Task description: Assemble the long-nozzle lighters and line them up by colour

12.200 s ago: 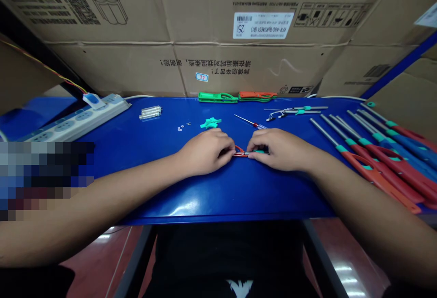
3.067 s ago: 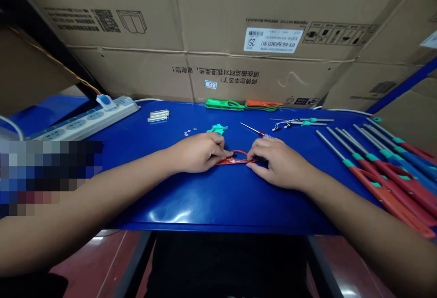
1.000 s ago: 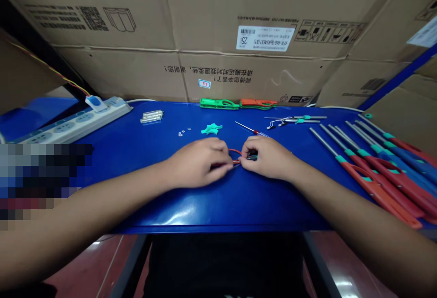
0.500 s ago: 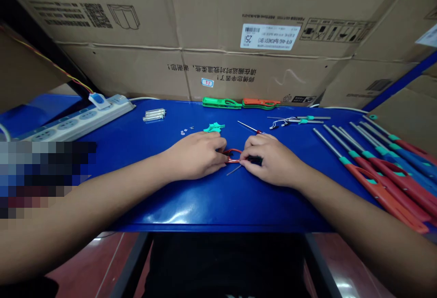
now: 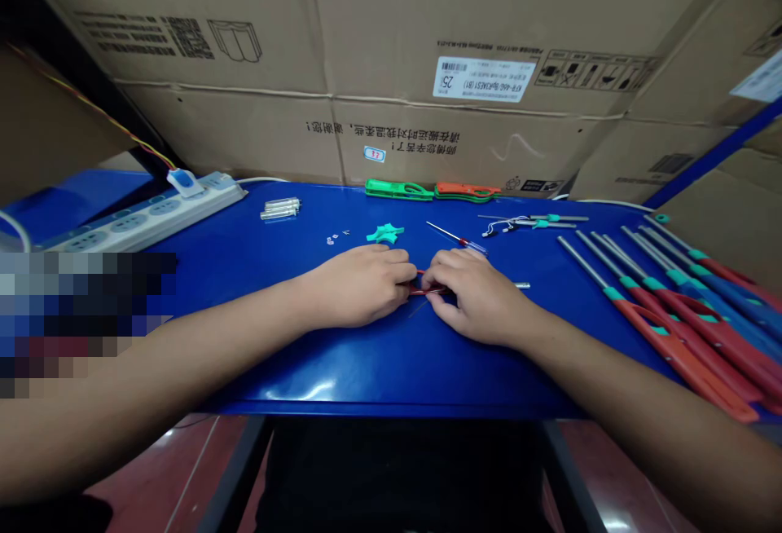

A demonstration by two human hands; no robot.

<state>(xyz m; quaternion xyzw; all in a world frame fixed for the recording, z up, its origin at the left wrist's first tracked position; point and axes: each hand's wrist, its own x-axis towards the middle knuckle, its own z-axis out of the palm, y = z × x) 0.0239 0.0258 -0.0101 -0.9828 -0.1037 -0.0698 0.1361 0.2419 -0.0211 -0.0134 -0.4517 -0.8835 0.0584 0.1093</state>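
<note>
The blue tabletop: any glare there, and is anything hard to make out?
Head view: white glare streaks the tabletop near its front edge; pixel blocks cover part of the left side; the left hand and right hand hide much of the orange piece between them.

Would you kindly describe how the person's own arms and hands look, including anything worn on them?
The left hand and right hand wear no gloves, and no rings or watches show. Both forearms are bare, without visible sleeves or markings.
</note>
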